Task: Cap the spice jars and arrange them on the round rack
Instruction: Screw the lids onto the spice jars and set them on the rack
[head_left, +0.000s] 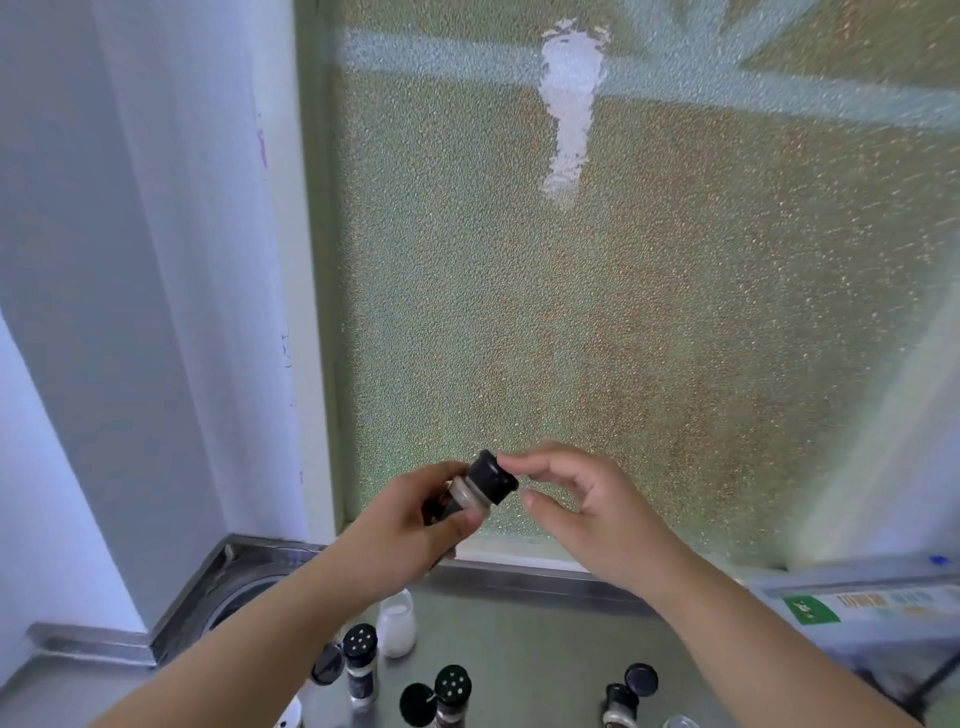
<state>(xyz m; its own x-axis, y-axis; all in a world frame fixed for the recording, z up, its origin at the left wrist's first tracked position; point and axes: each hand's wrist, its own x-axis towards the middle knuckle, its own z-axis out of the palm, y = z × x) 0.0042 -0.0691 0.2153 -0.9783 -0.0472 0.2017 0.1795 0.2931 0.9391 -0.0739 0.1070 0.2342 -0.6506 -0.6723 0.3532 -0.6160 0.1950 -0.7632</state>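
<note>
Holding a spice jar (467, 493) up in front of the bumpy window (597, 286), the left hand (415, 525) wraps tight around its body. The right hand (576, 499) is half open, its fingertips (506, 460) touching the jar's black cap (491, 475). Down on the metal desk (530, 654) stand more jars with flip lids open (452, 693) and a small white jar (396, 629).

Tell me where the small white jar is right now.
In the head view, the small white jar stands on the steel counter at lower centre-left, below the left hand, just beyond a black-capped spice jar.
</note>
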